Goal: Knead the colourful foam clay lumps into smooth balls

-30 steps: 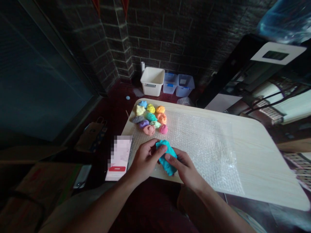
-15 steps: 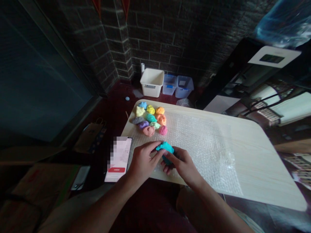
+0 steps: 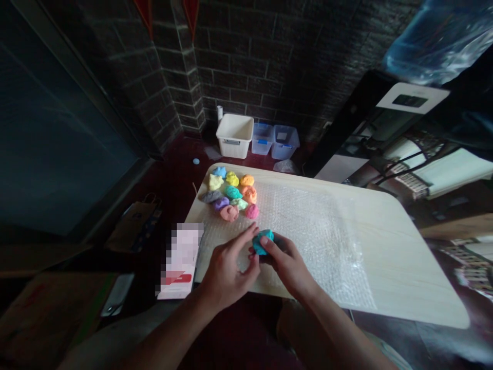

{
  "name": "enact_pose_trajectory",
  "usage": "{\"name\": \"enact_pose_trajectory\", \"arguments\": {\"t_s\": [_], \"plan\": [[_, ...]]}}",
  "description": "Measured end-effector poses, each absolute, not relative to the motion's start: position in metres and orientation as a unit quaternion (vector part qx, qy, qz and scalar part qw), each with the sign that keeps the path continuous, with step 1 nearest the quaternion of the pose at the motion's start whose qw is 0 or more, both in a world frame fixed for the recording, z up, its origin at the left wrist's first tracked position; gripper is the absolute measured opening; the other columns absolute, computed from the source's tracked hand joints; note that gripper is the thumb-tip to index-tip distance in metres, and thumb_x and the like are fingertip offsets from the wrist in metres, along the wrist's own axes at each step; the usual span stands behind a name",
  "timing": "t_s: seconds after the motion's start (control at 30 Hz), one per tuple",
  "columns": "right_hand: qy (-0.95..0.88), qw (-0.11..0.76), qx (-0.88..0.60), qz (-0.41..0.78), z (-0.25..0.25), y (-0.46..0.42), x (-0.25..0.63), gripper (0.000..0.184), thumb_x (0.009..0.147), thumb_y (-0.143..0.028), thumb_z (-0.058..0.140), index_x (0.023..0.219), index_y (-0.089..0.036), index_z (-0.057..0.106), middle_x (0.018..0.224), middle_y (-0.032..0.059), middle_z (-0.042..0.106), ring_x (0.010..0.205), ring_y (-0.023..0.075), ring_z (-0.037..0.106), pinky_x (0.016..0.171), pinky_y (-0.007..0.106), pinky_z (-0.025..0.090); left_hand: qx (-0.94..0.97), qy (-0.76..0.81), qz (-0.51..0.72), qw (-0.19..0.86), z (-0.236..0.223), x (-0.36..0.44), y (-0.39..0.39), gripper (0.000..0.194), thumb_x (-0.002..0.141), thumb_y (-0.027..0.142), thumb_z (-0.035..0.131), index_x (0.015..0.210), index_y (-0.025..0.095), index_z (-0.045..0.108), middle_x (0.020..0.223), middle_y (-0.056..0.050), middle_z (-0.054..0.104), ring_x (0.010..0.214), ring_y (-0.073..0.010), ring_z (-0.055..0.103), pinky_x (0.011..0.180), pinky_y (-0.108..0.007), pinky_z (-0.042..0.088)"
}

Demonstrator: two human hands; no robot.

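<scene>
A lump of teal modelling clay point(image 3: 262, 243) is gripped in my right hand point(image 3: 287, 259), its thumb pressed on top. My left hand point(image 3: 230, 268) is at the left of the lump, thumb and fingers apart; whether its fingertips touch the clay I cannot tell. Both hands are above the near edge of the table. Beyond them, several lumps of clay sit close together at the far left corner, among them a pink lump point(image 3: 251, 211), a reddish-brown lump point(image 3: 229, 213), a purple lump point(image 3: 221, 204) and a green lump point(image 3: 233, 192).
A sheet of bubble wrap point(image 3: 308, 231) covers the middle of the wooden table point(image 3: 404, 257). Left of my hands lies a phone-like pink screen point(image 3: 180, 267), partly blurred. A white bin point(image 3: 235, 136) and two clear boxes stand on the floor by the brick wall. A water dispenser point(image 3: 412, 100) is at right.
My left hand has opened and drawn away from the teal clay, which stays in my right hand. The lump looks more compact. The view has shifted slightly.
</scene>
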State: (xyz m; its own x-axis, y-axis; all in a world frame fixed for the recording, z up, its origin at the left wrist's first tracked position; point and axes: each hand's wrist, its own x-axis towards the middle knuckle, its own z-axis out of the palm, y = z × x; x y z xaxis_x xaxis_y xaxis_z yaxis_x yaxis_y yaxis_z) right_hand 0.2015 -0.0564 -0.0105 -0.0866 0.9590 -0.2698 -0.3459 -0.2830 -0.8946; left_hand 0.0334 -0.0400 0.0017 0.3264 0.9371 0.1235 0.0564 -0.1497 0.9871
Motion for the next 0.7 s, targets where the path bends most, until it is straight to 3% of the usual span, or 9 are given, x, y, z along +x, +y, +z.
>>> {"name": "enact_pose_trajectory", "arguments": {"t_s": [0.13,0.3,0.53,0.7], "plan": [[-0.426,0.509,-0.462,0.588,-0.004,-0.054,0.206,0.031,0.096,-0.05,0.073,0.102,-0.02,0.069,0.093,0.0028,0.07,0.085,0.0179,0.068,0.082,0.032,0.057,0.468,0.431,0.441,0.633,0.003,0.036,-0.032,0.049,0.094,0.04,0.074,0.137,0.019,0.065,0.147,-0.016,0.066,0.134,-0.0335,0.064,0.109,-0.045,0.055],[-0.542,0.48,-0.461,0.513,-0.008,-0.055,0.209,0.026,0.103,-0.048,0.064,0.107,-0.022,0.067,0.098,0.0045,0.068,0.093,0.0202,0.063,0.085,0.033,0.054,0.461,0.387,0.427,0.675,-0.001,0.04,-0.026,0.043,0.089,0.042,0.08,0.121,0.015,0.071,0.119,-0.013,0.078,0.109,-0.0296,0.076,0.095,-0.04,0.061],[-0.576,0.467,-0.465,0.483,-0.01,-0.06,0.211,0.029,0.105,-0.05,0.06,0.099,-0.021,0.063,0.085,0.001,0.059,0.076,0.0168,0.056,0.069,0.029,0.049,0.601,0.388,0.402,0.572,0.001,0.035,-0.034,0.026,0.101,0.037,0.064,0.119,0.018,0.067,0.113,-0.011,0.074,0.1,-0.0255,0.075,0.085,-0.035,0.06],[-0.609,0.425,-0.489,0.457,-0.005,-0.066,0.212,0.041,0.102,-0.059,0.059,0.087,-0.022,0.054,0.073,-0.0022,0.053,0.067,0.0152,0.049,0.06,0.027,0.041,0.713,0.373,0.377,0.458,0.008,0.032,-0.041,0.018,0.104,0.034,0.055,0.102,0.018,0.062,0.096,-0.007,0.068,0.09,-0.0214,0.068,0.08,-0.032,0.053]]}}
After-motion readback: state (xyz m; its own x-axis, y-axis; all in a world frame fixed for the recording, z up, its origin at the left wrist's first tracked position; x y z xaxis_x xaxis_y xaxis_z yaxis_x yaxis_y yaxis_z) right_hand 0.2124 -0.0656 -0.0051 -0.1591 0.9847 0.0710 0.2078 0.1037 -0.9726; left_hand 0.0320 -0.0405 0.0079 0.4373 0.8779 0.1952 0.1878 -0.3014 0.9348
